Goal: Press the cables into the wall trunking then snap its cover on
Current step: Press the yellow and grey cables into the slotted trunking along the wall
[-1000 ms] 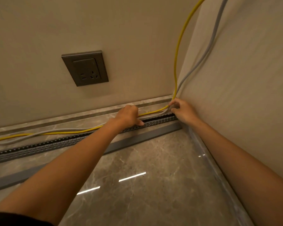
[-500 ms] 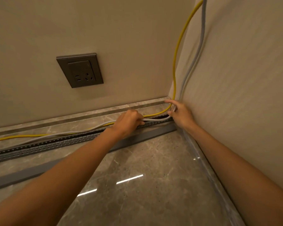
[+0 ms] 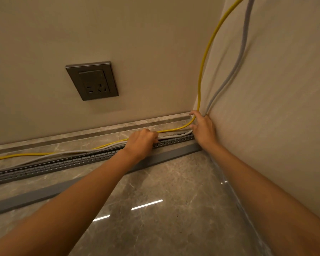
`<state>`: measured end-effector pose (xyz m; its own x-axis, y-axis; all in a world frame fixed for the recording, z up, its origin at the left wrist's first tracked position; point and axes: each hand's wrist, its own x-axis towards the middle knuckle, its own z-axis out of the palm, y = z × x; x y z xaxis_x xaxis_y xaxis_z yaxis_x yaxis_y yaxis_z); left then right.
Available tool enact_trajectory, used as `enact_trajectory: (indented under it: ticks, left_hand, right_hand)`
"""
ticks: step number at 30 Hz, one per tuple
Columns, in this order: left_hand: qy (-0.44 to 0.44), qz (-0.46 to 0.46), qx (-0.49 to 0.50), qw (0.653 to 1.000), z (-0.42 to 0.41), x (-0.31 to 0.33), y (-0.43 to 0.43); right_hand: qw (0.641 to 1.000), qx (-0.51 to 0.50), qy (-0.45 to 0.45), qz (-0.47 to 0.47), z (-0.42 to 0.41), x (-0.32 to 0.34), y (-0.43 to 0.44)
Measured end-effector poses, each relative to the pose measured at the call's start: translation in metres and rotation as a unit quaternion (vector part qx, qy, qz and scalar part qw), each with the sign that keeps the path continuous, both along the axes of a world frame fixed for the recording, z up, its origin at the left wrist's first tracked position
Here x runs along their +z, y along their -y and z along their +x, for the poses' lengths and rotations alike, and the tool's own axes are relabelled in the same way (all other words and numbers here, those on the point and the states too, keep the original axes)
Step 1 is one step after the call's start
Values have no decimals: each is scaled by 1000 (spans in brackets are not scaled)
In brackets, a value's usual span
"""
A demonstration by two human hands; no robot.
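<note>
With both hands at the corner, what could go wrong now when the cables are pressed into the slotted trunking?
1. The yellow cable lies outside the grey slotted trunking along its whole run; pressing only near the corner may let the rest spring out.
2. It bends sharply at the corner by the right hand, so it might kink.
3. The left hand bears on the slotted fingers, which may pinch the grey cable.
</note>
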<state>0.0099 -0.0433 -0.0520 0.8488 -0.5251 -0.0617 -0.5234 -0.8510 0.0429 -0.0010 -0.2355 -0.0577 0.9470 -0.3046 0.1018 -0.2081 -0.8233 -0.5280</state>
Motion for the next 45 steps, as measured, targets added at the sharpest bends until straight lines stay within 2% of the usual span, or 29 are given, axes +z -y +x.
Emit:
enact_trajectory:
  ticks: [8, 12, 15, 16, 19, 26, 30, 36, 40, 45]
  left_hand:
    - [-25, -44, 37, 998, -3, 2, -3]
    - [46, -82, 13, 995, -5, -1, -14]
    - [53, -12, -22, 998, -6, 1, -18]
    - [85, 7, -39, 996, -6, 0, -17]
    - [34, -4, -23, 999, -9, 0, -7]
    - [67, 83, -51, 993, -10, -4, -2]
    - [83, 77, -61, 992, -15, -1, -6]
    - [133, 97, -65, 984, -19, -1, -13]
    - [84, 132, -52, 986, -24, -6, -6]
    - [47, 89, -23, 995, -18, 0, -7]
  right_hand:
    - [999, -18, 4, -31, -3, -2, -3]
    - [998, -27, 2, -49, 0, -6, -6]
    - [998, -33, -2, -53, 0, -7, -6]
    - [998, -35, 1, -50, -1, -7, -6]
    - [999, -34, 6, -40, -2, -7, -7]
    - [998, -56, 15, 27, -8, -11, -5]
    - [991, -81, 29, 100, -9, -17, -13]
    - [994, -54, -1, 97, -7, -17, -15]
    - [994, -52, -28, 89, -3, -12, -10]
    - [993, -32, -47, 99, -1, -9, -8]
